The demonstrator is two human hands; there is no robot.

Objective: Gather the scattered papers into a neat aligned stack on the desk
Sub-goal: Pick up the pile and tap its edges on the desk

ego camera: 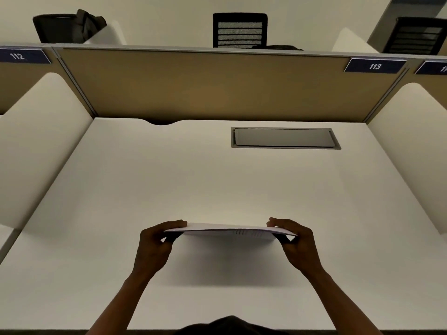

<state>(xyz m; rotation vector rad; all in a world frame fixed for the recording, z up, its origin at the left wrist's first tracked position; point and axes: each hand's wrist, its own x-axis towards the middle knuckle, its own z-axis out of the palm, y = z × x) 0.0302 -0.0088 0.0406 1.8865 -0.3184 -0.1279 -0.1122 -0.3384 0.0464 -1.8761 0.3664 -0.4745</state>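
We've got the papers gathered in one stack, held nearly flat above the desk w/ both hands — left hand pinching the left edge, right hand pinching the right edge, thumbs on top. Stack's shadow falls on the desk just below it. Beyond — a grey cable hatch set in the desk, tan partition w/ plate 113.
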